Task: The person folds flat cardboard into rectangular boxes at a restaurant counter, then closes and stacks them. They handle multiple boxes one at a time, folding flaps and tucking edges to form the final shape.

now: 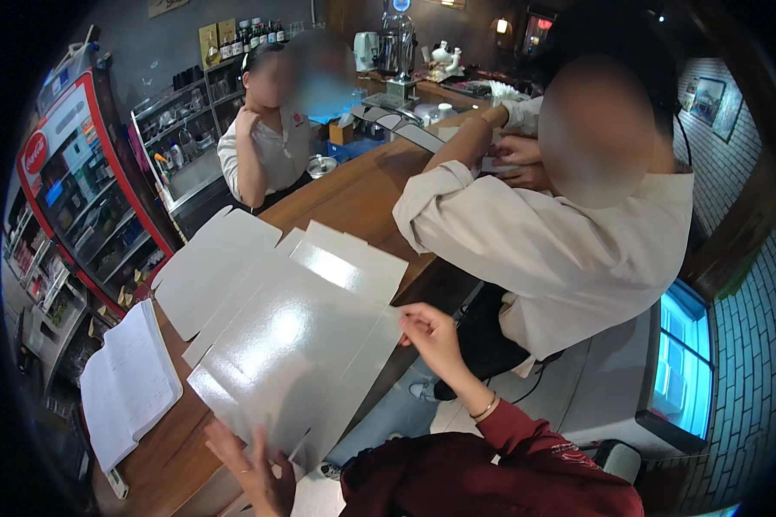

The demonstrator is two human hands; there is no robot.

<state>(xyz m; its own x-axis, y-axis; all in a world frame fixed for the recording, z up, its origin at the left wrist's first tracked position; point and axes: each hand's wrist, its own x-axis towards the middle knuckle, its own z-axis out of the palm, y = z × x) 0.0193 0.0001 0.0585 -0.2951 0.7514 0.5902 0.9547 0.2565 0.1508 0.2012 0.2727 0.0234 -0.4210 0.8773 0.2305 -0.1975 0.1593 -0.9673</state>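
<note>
A large flat carton blank (289, 353), glossy pale grey with cut flaps and fold lines, lies unfolded across the wooden counter and overhangs its near edge. My right hand (433, 340) pinches the blank's right edge between thumb and fingers. At the blank's near-left edge is my left hand (254, 474), its fingers apart; whether they press on the card or only rest beside it I cannot tell. Another pale card sheet (211, 267) with rounded flaps lies flat past the blank's left side, partly under it or joined to it.
An open notebook (134, 383) lies to the left on the wooden counter (379, 181). A co-worker in a cream shirt (552, 258) leans on the counter at right, hands on other card. Behind the counter stands another person (267, 155), near a red-framed drinks fridge (99, 189).
</note>
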